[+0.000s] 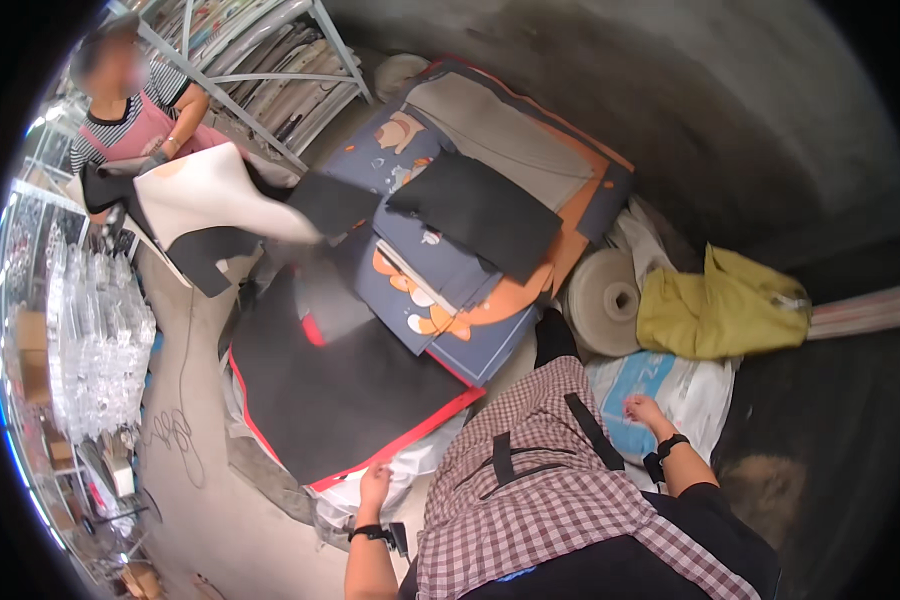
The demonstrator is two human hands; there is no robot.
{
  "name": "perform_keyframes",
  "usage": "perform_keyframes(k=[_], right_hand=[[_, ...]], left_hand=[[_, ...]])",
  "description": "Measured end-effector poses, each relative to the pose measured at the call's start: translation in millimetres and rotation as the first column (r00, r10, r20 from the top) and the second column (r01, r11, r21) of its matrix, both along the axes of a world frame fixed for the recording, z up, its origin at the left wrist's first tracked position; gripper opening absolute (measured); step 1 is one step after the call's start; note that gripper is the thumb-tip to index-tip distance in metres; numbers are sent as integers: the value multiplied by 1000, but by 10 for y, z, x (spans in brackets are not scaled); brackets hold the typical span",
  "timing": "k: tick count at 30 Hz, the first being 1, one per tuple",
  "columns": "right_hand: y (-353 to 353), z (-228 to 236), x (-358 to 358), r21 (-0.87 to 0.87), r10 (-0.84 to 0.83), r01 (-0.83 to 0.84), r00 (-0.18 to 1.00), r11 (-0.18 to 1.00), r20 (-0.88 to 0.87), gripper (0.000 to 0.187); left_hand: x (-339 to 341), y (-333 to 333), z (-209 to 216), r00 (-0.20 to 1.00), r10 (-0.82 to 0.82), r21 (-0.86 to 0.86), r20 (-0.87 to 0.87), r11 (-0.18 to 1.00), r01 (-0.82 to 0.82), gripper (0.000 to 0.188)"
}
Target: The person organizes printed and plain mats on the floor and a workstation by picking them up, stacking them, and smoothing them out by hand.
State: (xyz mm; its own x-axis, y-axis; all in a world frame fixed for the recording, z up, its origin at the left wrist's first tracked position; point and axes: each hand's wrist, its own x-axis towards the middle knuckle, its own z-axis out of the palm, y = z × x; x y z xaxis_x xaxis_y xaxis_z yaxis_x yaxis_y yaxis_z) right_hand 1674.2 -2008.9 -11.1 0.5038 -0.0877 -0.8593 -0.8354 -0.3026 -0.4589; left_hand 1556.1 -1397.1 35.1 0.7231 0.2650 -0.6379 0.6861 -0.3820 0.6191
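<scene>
Lying over pale plastic wrap — red-edged black mat. Just by its near edge, left hand, fingers bent, impossible to tell whether pinching or touching. Right of the mat, above a white-and-blue bag, right hand — fingers loosely curled. Beyond the mat, to the right, patterned mats under a dark sheet.

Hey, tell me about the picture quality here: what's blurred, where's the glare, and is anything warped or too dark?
Head view: motion blur smears the right end of the cream sheet; head view: bright highlights on the clear plastic-wrapped stack; head view: the wall darkens toward the right; head view: fisheye curvature toward the black rim, while the checked apron looks fairly sharp.
</scene>
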Motion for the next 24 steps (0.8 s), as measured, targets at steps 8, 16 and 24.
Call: perform_keyframes(k=[8,16,24], right_hand=[[-592,-329,2798,-122,399,-380,878,917,265,17],[-639,-758,5023,-388,798,-700,560,600,222,18],[-220,-1518,6239,-521,890,-721,374,457,263,35]], left_hand=[[222,-1422,-51,597,519,72,-612,788,-611,21],[1778,-2330,-106,921,275,-149,-274,934,-323,26],[2959,-2029,-1216,960,44,-222,-276,969,-108,23]])
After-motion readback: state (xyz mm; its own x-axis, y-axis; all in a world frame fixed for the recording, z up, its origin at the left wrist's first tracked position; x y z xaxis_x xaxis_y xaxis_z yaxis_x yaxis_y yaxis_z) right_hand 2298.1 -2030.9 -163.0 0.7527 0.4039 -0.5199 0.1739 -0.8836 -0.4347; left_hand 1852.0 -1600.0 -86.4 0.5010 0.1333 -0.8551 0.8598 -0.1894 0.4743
